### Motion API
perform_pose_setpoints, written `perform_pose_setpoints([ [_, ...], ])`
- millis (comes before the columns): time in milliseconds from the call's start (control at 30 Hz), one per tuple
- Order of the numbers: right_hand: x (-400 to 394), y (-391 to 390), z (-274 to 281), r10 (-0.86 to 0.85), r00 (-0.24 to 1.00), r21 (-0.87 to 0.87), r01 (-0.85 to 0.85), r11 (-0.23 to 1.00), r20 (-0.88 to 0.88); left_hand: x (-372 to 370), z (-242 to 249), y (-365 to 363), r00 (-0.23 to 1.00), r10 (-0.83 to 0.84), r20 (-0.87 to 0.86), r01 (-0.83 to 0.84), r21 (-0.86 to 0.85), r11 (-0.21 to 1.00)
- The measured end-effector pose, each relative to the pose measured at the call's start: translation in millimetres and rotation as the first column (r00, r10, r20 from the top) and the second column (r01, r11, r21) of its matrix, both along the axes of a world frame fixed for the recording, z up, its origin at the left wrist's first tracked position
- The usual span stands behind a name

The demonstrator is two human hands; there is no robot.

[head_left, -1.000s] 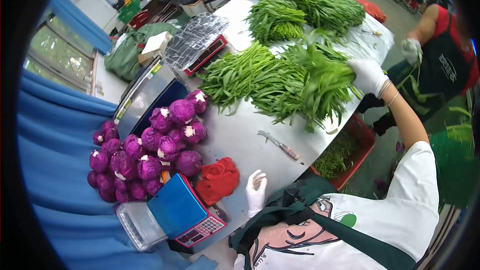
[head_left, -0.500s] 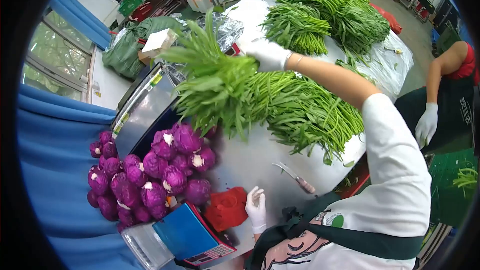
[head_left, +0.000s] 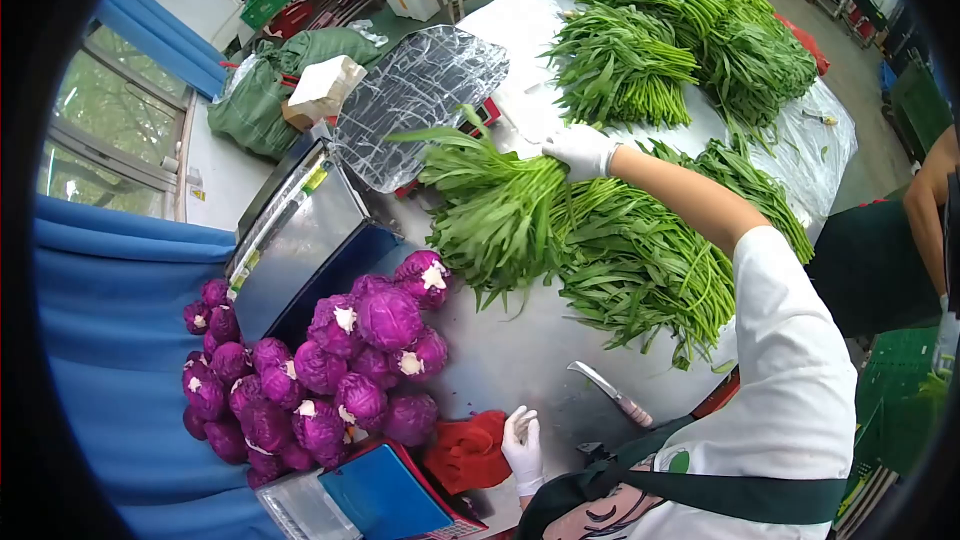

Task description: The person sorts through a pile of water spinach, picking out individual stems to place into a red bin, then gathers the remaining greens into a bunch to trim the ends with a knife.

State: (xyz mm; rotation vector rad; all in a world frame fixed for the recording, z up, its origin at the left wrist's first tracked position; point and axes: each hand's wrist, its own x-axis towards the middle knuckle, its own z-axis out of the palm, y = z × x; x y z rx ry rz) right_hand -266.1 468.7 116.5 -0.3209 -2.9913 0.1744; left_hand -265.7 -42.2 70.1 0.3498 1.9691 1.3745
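Note:
My right hand [head_left: 582, 151], in a white glove, is closed on the stem end of a bunch of leafy greens [head_left: 492, 202] that looks like water spinach. Its leaves hang toward the left, beside a foil-covered scale plate [head_left: 420, 105]. More bunches [head_left: 645, 260] lie in a row under and to the right of that arm. My left hand [head_left: 522, 448], also gloved, is low near the table edge with loosely curled fingers and nothing visible in them. It is beside a crumpled red cloth or net [head_left: 468, 452]. A knife [head_left: 612, 395] lies to its right.
Purple cabbages [head_left: 390, 318] are heaped at left, by a metal machine [head_left: 300, 250] and a blue-topped scale [head_left: 385, 490]. A large pile of greens [head_left: 700, 30] sits at the back. A co-worker's arm [head_left: 930, 210] shows at the right edge, near green crates [head_left: 900, 390].
My right hand has drawn the bunch back from above the foil-covered plate, down toward the row of greens, uncovering the plate. My left hand stays by the red cloth. The view has shifted slightly.

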Motion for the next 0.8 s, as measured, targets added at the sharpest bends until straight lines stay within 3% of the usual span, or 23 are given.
perform_pose_setpoints([
  [100, 5, -8, -5, -0.065, 0.995, 0.06, 0.061, 0.996, 0.076, 3, -1, 1, 0.999, -0.033, 0.005, 0.034, -0.016, 0.999],
  [167, 0, -13, 5, -0.173, 0.957, 0.077, 0.159, 0.984, 0.234, 5, -2, 1, 0.999, -0.038, 0.013, 0.039, -0.024, 0.999],
  [267, -8, -31, 41, -0.273, 0.892, 0.055, 0.272, 0.961, 0.36, 7, -3, -1, 0.999, -0.032, 0.029, 0.033, -0.023, 0.999],
  [400, -20, -49, 16, -0.118, 0.971, 0.049, 0.11, 0.993, 0.209, 7, -3, -3, 0.999, -0.035, 0.026, 0.036, -0.033, 0.999],
  [533, -31, -74, -20, 0.069, 0.988, -0.102, -0.084, 0.991, -0.14, 5, -6, -5, 0.999, -0.03, 0.014, 0.03, -0.035, 0.999],
  [567, -30, -77, -30, 0.093, 0.989, -0.002, -0.093, 0.996, -0.115, 6, -6, -5, 0.999, -0.033, 0.017, 0.034, -0.036, 0.999],
  [633, -30, -79, -39, 0.104, 0.988, 0.002, -0.105, 0.994, -0.115, 5, -4, -4, 0.999, -0.042, 0.016, 0.042, -0.04, 0.998],
  [767, -32, -73, -24, 0.093, 0.996, -0.108, -0.094, 0.99, -0.013, 6, -3, -5, 0.998, -0.055, 0.007, 0.055, -0.042, 0.998],
  [800, -31, -74, -12, 0.07, 0.994, -0.152, -0.055, 0.987, 0.089, 6, -3, -6, 0.998, -0.059, 0.009, 0.059, -0.041, 0.997],
])
